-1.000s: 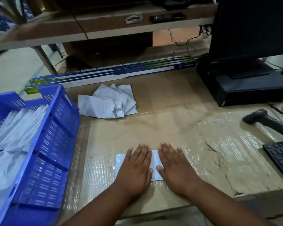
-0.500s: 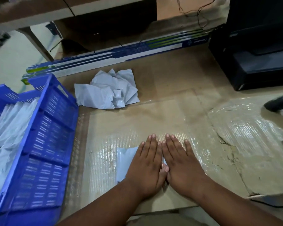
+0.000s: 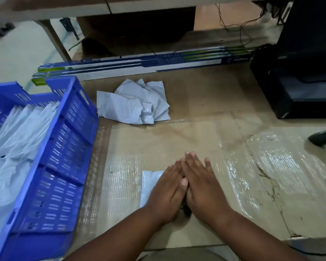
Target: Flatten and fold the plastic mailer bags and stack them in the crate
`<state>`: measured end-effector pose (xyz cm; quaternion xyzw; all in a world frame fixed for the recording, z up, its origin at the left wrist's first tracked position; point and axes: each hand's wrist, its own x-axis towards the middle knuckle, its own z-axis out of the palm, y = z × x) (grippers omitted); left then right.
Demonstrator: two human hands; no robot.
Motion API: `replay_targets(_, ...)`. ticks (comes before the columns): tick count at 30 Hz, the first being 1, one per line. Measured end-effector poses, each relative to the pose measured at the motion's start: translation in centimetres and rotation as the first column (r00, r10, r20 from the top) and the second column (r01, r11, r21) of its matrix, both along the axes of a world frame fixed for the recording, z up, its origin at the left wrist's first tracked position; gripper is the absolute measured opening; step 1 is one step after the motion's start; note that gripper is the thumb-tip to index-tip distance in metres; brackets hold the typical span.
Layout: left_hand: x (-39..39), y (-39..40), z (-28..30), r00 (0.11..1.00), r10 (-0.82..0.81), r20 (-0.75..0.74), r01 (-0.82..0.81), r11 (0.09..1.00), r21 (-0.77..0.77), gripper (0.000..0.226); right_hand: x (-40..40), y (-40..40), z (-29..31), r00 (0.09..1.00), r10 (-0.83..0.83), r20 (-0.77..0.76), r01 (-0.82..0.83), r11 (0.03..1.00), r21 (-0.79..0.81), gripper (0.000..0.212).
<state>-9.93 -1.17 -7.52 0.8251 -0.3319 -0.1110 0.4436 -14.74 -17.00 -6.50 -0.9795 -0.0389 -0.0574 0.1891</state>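
Head cam view: we've got both hands flat, fingers straight, left hand point(image 3: 167, 193) and right hand point(image 3: 201, 187) side by side pressing the folded mailer bag point(image 3: 150, 185) onto the worktop point(image 3: 186, 140). Blue crate point(image 3: 64, 151) on our left holds pale flattened bags point(image 3: 21, 140). Crumpled mailers point(image 3: 135, 104) wait further back. Long boxes point(image 3: 139, 66) have print we can't read.

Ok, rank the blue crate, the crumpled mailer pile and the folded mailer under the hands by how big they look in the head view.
1. Blue crate, though nearest the camera.
2. Crumpled mailer pile.
3. Folded mailer, mostly hidden under the left hand and right hand, so unsure.
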Motion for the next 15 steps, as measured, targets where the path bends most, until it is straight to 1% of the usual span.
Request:
replay_targets(1, 0.1, 0.0, 0.1, 0.999, 0.020, -0.035, -0.021, 0.999, -0.038, 0.056, 0.3, 0.5, -0.5, 0.999, -0.020, -0.044, 0.022, 0.998, 0.054, 0.071)
replay_targets(2, 0.2, -0.1, 0.2, 0.999, 0.025, -0.043, -0.027, 0.999, -0.030, 0.057, 0.5, 0.7, -1.1, 0.995, -0.037, -0.088, 0.042, 0.997, 0.058, 0.073)
replay_targets(3, 0.2, 0.0, 0.2, 1.000, 0.023, -0.014, -0.023, 0.999, 0.028, 0.060, 0.6, 0.7, -1.8, 0.993, -0.054, -0.109, 0.055, 0.998, 0.006, 0.076)
replay_targets(4, 0.1, 0.1, 0.1, 0.998, 0.016, 0.053, -0.023, 0.991, 0.132, 0.063, 0.5, 0.7, -2.4, 0.992, -0.067, -0.108, 0.058, 0.995, -0.077, 0.079)
replay_targets(6, -0.5, 0.7, -0.2, 0.971, -0.027, 0.238, -0.068, 0.921, 0.384, 0.072, 0.5, 0.7, -3.1, 0.992, -0.078, -0.099, 0.055, 0.974, -0.219, 0.082)
replay_targets(7, -0.7, 1.0, -0.3, 0.949, -0.061, 0.308, -0.098, 0.875, 0.475, 0.076, 0.6, 0.8, -3.2, 0.990, -0.093, -0.103, 0.063, 0.962, -0.267, 0.083)
replay_targets(8, -0.9, 1.5, -0.3, 0.930, -0.097, 0.353, -0.113, 0.841, 0.529, 0.078, 0.7, 1.1, -3.2, 0.988, -0.108, -0.113, 0.069, 0.952, -0.299, 0.083)
replay_targets(11, -0.4, 2.7, -0.4, 0.896, -0.165, 0.413, -0.114, 0.813, 0.571, 0.076, 1.0, 1.4, -3.4, 0.987, -0.121, -0.110, 0.076, 0.936, -0.343, 0.081)
replay_targets(15, 0.1, 3.4, -0.4, 0.877, -0.238, 0.418, -0.077, 0.789, 0.610, 0.074, 1.0, 1.3, -3.5, 0.987, -0.115, -0.110, 0.071, 0.935, -0.346, 0.085)
